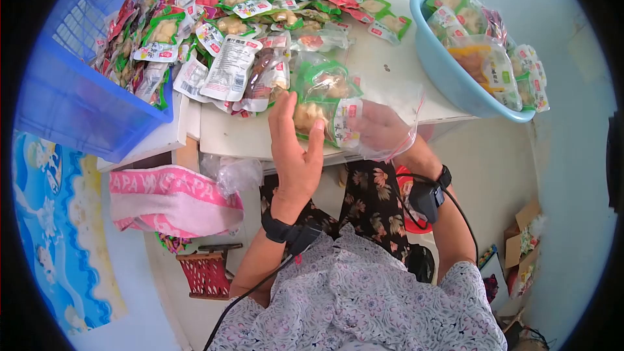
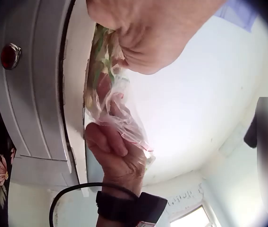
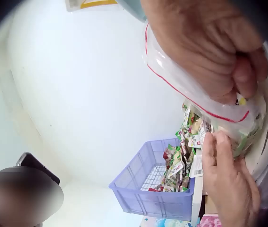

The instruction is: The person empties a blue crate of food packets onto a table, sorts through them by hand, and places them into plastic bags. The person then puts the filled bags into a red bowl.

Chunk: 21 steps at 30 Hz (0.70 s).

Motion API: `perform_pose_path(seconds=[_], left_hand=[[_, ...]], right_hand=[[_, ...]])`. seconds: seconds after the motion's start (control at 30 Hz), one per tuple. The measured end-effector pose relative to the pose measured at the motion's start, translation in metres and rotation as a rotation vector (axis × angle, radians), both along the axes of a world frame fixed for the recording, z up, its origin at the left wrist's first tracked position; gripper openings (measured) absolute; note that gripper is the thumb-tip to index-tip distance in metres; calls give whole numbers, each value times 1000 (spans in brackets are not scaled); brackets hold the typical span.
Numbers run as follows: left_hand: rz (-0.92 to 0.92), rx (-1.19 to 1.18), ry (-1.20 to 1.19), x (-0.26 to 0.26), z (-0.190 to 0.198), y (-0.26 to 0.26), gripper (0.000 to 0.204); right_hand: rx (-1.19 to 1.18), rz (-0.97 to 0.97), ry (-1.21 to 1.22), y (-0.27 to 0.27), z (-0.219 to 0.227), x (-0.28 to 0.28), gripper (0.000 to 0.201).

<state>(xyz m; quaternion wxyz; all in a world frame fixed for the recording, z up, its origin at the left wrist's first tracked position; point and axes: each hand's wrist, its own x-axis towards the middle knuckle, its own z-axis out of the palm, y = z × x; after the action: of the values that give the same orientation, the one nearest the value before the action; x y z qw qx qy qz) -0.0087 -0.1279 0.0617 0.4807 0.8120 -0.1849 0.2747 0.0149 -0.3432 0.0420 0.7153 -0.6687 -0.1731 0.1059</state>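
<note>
In the head view a clear zip bag point(image 1: 400, 140) lies at the table's front edge, with green-and-white snack packets point(image 1: 338, 120) in it. My left hand point(image 1: 296, 162) rests against the bag's left end, fingers extended and thumb over a packet. From the right, my right hand point(image 1: 383, 131) reaches inside the bag, seen through the plastic. Its fingers curl at a packet in the right wrist view, where the bag's red seal line point(image 3: 186, 101) crosses below the right hand point(image 3: 219, 61). The left hand point(image 3: 230, 182) touches the bag's other side there.
A blue plastic basket point(image 1: 97, 101) tips toward a heap of snack packets point(image 1: 227, 23) on the white table point(image 1: 383, 58). At the right stands a light blue basin point(image 1: 432, 58) holding filled bags point(image 1: 484, 68). A pink towel point(image 1: 172, 198) hangs near the table's left front.
</note>
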Motion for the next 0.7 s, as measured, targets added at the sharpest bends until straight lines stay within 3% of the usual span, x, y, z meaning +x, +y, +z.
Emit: perform_pose_path(seconds=[0.03,0.13,0.23,0.3,0.37,0.47,0.57,0.7], left_hand=[[-2,4,-1,1,-1,0,57],[15,35,-24,4,-1,-1,57],[37,99,-33,5,1,-3,56],[19,99,-17,4,3,1,55],[8,121,-16,1,3,6,55],[87,220,-123,-10,9,16,47],[117,275,-262,3,30,28,35],[171,378,-285,61,64,50,24]], right_hand=[[81,-1,155,7,17,-7,37],[-105,-88,29,2,3,4,37],[-67,-251,27,3,24,-12,33],[-326,-370,-330,-9,25,-28,25],[-253,-451,-22,-11,51,-48,21],[2,-667,86,-22,36,-65,18],[-20,-898,-97,-40,5,-61,15],[89,-942,-130,-45,5,-55,14]])
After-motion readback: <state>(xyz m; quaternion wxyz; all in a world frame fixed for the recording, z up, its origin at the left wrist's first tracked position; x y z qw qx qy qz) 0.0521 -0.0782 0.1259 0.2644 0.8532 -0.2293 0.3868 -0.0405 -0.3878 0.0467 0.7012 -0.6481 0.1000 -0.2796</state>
